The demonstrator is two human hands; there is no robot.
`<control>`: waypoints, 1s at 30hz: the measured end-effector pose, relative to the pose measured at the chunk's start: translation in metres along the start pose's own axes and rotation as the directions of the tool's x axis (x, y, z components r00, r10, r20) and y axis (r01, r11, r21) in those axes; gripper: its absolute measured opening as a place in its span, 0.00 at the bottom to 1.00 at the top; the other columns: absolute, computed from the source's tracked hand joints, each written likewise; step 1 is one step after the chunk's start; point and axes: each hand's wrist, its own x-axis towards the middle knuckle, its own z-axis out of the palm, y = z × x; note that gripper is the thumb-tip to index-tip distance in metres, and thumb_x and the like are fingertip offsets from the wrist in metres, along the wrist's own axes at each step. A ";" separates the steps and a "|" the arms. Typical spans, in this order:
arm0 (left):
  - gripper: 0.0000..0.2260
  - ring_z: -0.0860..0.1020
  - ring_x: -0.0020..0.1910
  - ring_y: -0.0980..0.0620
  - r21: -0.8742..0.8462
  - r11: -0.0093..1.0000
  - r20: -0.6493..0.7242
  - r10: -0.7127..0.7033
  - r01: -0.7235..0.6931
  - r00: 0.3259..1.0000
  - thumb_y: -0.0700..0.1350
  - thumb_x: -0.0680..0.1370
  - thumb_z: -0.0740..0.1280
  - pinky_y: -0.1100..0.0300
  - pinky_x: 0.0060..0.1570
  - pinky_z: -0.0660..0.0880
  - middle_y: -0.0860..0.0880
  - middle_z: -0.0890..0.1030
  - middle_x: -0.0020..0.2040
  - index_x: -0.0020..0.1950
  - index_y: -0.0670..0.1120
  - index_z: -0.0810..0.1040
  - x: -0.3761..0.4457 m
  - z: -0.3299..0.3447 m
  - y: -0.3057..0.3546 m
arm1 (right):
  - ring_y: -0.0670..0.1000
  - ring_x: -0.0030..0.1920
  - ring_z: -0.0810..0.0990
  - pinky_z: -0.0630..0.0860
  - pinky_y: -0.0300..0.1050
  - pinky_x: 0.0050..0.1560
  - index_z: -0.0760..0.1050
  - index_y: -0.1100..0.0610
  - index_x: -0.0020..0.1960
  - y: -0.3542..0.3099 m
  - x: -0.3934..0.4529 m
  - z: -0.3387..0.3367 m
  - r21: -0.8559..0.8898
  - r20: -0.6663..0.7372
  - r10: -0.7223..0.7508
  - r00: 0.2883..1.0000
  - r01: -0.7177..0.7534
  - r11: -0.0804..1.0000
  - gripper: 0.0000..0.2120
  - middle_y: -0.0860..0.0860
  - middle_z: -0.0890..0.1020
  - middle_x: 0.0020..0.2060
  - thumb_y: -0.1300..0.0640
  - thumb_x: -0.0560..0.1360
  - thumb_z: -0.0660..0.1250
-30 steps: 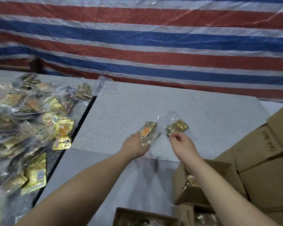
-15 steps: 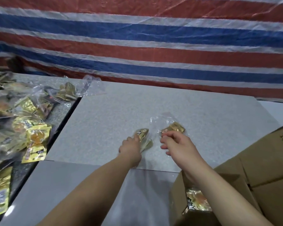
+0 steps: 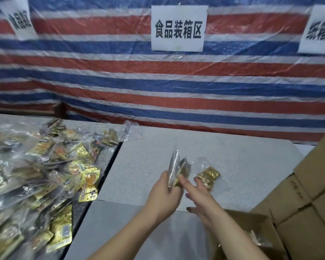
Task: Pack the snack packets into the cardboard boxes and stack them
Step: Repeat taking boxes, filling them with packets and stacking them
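My left hand (image 3: 164,197) grips a clear bag of gold snack packets (image 3: 177,169) and holds it upright, lifted off the grey table (image 3: 242,166). My right hand (image 3: 201,197) is beside it with fingers stretched out, fingertips touching the lifted bag and reaching near a second clear bag of gold packets (image 3: 208,176) that lies flat on the table. An open cardboard box (image 3: 259,239) with packets inside sits at the lower right, under my right forearm.
A large heap of bagged gold snack packets (image 3: 36,175) covers the dark table on the left. Stacked closed cardboard boxes (image 3: 308,194) stand at the right. A striped tarp wall with paper signs (image 3: 178,28) backs the table.
My left hand has picked its bag up off the table and turned it upright. My right hand has let go of the other bag and opened. The view has tilted upward.
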 end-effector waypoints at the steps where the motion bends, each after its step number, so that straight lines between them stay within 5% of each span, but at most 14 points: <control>1: 0.12 0.80 0.45 0.65 0.017 0.998 -0.002 0.057 -0.057 0.998 0.54 0.74 0.60 0.65 0.42 0.77 0.61 0.81 0.48 0.56 0.61 0.71 -0.012 -0.005 0.019 | 0.47 0.63 0.78 0.74 0.60 0.65 0.58 0.46 0.78 -0.007 -0.010 0.003 0.036 0.023 -0.050 0.998 0.050 0.998 0.50 0.42 0.79 0.63 0.31 0.62 0.73; 5: 0.16 0.80 0.48 0.61 0.048 0.982 0.025 0.180 -0.181 0.983 0.49 0.76 0.60 0.60 0.49 0.78 0.56 0.82 0.52 0.62 0.61 0.67 -0.047 -0.016 0.071 | 0.51 0.56 0.84 0.83 0.54 0.49 0.71 0.45 0.68 -0.035 -0.058 0.002 0.176 0.074 -0.172 0.982 0.157 0.972 0.37 0.49 0.85 0.56 0.33 0.62 0.72; 9: 0.19 0.77 0.56 0.57 0.158 0.913 0.134 0.357 -0.376 0.924 0.54 0.76 0.61 0.54 0.58 0.76 0.56 0.78 0.58 0.67 0.60 0.65 -0.070 -0.014 0.096 | 0.54 0.52 0.86 0.83 0.45 0.41 0.77 0.51 0.62 -0.046 -0.090 -0.010 0.299 0.058 -0.213 0.975 0.187 0.936 0.30 0.54 0.86 0.52 0.40 0.64 0.73; 14: 0.38 0.52 0.78 0.59 0.268 0.822 0.337 0.408 -0.502 0.849 0.65 0.76 0.60 0.57 0.77 0.52 0.57 0.55 0.80 0.81 0.55 0.48 -0.092 -0.003 0.089 | 0.59 0.48 0.84 0.81 0.49 0.45 0.79 0.62 0.57 -0.034 -0.109 -0.025 0.470 0.013 -0.153 0.988 0.128 0.873 0.22 0.60 0.83 0.48 0.48 0.69 0.73; 16: 0.39 0.45 0.75 0.70 0.157 0.885 0.415 0.344 -0.439 0.842 0.74 0.72 0.56 0.69 0.73 0.46 0.70 0.47 0.77 0.78 0.66 0.43 -0.101 -0.009 0.072 | 0.61 0.49 0.81 0.77 0.53 0.51 0.77 0.64 0.60 -0.021 -0.114 -0.034 0.461 -0.005 -0.112 0.994 0.102 0.882 0.24 0.61 0.81 0.51 0.49 0.71 0.71; 18: 0.31 0.51 0.70 0.78 0.012 0.969 0.369 0.224 -0.245 0.902 0.75 0.72 0.55 0.80 0.64 0.50 0.76 0.51 0.73 0.73 0.74 0.48 -0.109 -0.020 0.047 | 0.60 0.46 0.83 0.78 0.56 0.50 0.79 0.65 0.59 -0.004 -0.119 -0.046 0.310 -0.093 -0.094 0.991 0.119 0.943 0.27 0.61 0.84 0.50 0.48 0.67 0.72; 20: 0.28 0.61 0.71 0.69 0.007 0.998 0.302 0.058 -0.064 0.951 0.67 0.77 0.56 0.73 0.66 0.58 0.64 0.60 0.76 0.76 0.64 0.56 -0.114 -0.028 0.006 | 0.61 0.48 0.84 0.80 0.61 0.53 0.81 0.63 0.57 0.016 -0.123 -0.056 0.121 -0.171 -0.114 0.979 0.135 0.983 0.28 0.60 0.86 0.48 0.45 0.64 0.73; 22: 0.26 0.61 0.75 0.58 0.179 0.983 0.290 -0.102 0.051 0.952 0.60 0.82 0.58 0.64 0.72 0.57 0.54 0.62 0.78 0.78 0.53 0.59 -0.121 -0.029 -0.046 | 0.59 0.51 0.85 0.78 0.63 0.59 0.80 0.61 0.60 0.036 -0.126 -0.060 -0.055 -0.164 -0.136 0.977 0.128 0.990 0.32 0.58 0.86 0.49 0.41 0.63 0.72; 26: 0.23 0.63 0.75 0.55 0.285 0.940 0.320 -0.279 0.189 0.905 0.56 0.84 0.55 0.62 0.74 0.54 0.52 0.65 0.77 0.78 0.50 0.63 -0.143 -0.010 -0.127 | 0.50 0.61 0.78 0.71 0.54 0.67 0.70 0.45 0.68 0.069 -0.124 -0.056 -0.419 -0.035 -0.160 0.987 0.131 0.899 0.32 0.48 0.80 0.60 0.31 0.68 0.70; 28: 0.19 0.68 0.71 0.54 0.192 0.944 0.307 -0.318 0.268 0.897 0.55 0.84 0.54 0.59 0.74 0.60 0.50 0.71 0.72 0.74 0.50 0.68 -0.147 0.000 -0.143 | 0.42 0.60 0.76 0.71 0.46 0.63 0.68 0.36 0.63 0.079 -0.122 -0.048 -0.472 0.011 -0.147 0.989 0.135 0.871 0.33 0.37 0.77 0.58 0.25 0.63 0.68; 30: 0.16 0.73 0.66 0.53 0.167 0.947 0.290 -0.312 0.274 0.905 0.53 0.85 0.54 0.58 0.70 0.65 0.50 0.76 0.66 0.69 0.51 0.71 -0.147 0.006 -0.146 | 0.42 0.60 0.77 0.73 0.48 0.65 0.70 0.37 0.64 0.086 -0.118 -0.042 -0.466 0.030 -0.129 0.991 0.128 0.875 0.41 0.37 0.78 0.58 0.19 0.56 0.66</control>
